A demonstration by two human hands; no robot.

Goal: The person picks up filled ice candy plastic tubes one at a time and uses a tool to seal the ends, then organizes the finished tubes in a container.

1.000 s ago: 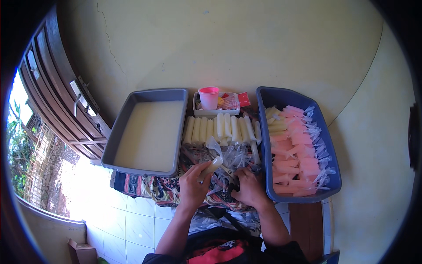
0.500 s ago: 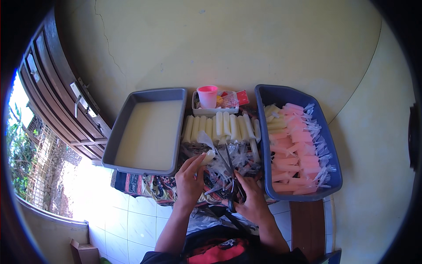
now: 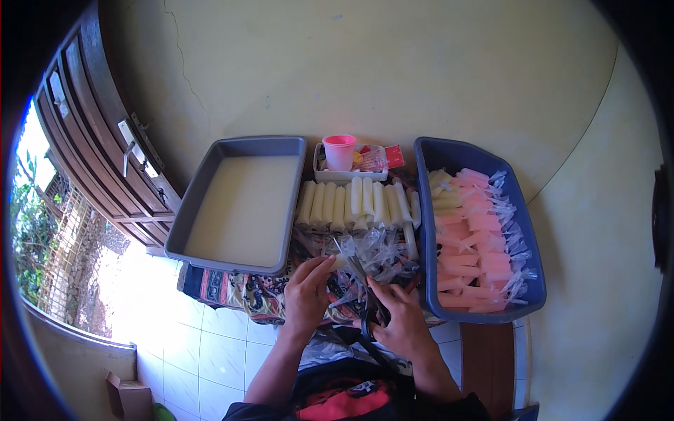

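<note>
My left hand (image 3: pixel 307 295) is closed round a whitish filled plastic tube (image 3: pixel 338 264), of which only the end shows past my thumb and finger. My right hand (image 3: pixel 401 319) grips black-handled scissors (image 3: pixel 357 265), their blades lying across that end of the tube. Just beyond both hands is a loose heap of clear plastic scraps (image 3: pixel 372 245). Several cream-coloured filled tubes (image 3: pixel 337 203) lie side by side in a row behind the heap.
A grey tub (image 3: pixel 298 182) of milky liquid stands left. On the right, a blue-grey tub (image 3: pixel 533 281) holds pink and pale tubes with clear tails. A pink cup (image 3: pixel 340 156) sits in a white tray (image 3: pixel 351 175) at the back. Patterned cloth (image 3: pixel 239 295) lies underneath.
The clear plastic tail that stood up from the tube in my left hand is no longer there. The scissor blades have come together. The whole view has shifted slightly.
</note>
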